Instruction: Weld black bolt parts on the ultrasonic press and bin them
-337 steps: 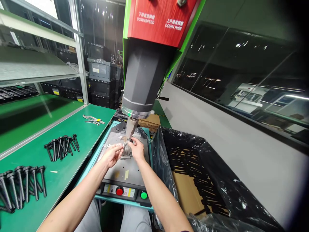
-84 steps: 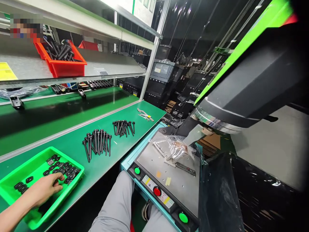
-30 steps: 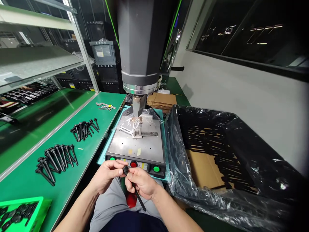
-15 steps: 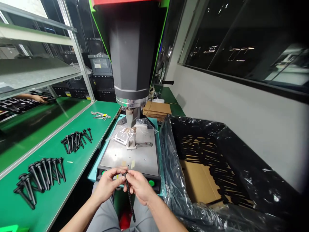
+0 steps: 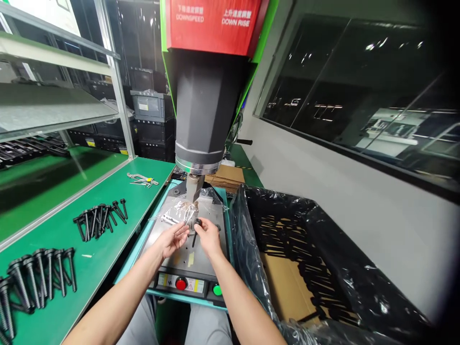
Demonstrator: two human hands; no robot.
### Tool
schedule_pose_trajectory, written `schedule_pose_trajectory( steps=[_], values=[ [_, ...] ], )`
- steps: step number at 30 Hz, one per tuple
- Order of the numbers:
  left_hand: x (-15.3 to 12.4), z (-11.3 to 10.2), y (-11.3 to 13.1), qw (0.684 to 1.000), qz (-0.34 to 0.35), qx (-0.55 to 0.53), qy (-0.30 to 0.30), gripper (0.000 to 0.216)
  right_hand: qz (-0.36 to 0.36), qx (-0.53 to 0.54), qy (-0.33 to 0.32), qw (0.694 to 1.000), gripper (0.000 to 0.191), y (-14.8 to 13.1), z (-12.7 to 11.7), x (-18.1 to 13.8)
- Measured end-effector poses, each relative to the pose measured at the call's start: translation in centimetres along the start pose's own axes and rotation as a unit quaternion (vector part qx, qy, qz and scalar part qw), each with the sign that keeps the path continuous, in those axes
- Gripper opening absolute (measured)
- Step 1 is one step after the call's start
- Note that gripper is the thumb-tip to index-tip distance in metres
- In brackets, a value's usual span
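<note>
Well left of the press base plate (image 5: 201,261), two bunches of black screws (image 5: 39,278) lie on the green bench (image 5: 108,239). Over the plate's middle, the left hand (image 5: 172,238) has its fingers loosely spread, gripping nothing. Just beside it, the right hand (image 5: 208,235) pinches the head of a black bolt (image 5: 195,231), its shank pointing down at the plate, below the press horn (image 5: 194,187); the black-lined crate (image 5: 323,268) stands right of the plate.

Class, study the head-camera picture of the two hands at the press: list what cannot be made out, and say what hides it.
- Black screw: its lower shank is hidden between the left hand and right hand.
- Fixture under the press horn: blurred by a crinkled clear plastic bag.
- Screws at lower left: cut off by the frame edge.
- Crate: bottom hidden by its black liner.
</note>
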State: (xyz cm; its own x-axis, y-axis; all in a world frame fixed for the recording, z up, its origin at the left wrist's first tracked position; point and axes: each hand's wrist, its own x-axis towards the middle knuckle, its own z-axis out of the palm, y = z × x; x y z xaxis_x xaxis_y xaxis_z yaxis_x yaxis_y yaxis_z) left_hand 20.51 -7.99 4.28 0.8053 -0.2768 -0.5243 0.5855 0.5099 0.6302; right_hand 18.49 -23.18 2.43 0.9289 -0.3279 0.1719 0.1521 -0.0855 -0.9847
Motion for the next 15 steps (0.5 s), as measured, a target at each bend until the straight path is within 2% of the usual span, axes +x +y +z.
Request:
schedule_pose_trajectory(
  steps=[7,15],
  values=[
    [-0.9,0.3,1.6,0.998,0.042,-0.003,-0.037,0.022,-0.067,-0.097,0.033,0.993,0.032,-1.4,1.3,2.9],
    [-1.0,0.7,2.8,0.997,0.058,0.011,-0.055,0.027,-0.051,-0.077,0.031,0.995,0.033,-0.8,2.9,6.4]
  ],
)
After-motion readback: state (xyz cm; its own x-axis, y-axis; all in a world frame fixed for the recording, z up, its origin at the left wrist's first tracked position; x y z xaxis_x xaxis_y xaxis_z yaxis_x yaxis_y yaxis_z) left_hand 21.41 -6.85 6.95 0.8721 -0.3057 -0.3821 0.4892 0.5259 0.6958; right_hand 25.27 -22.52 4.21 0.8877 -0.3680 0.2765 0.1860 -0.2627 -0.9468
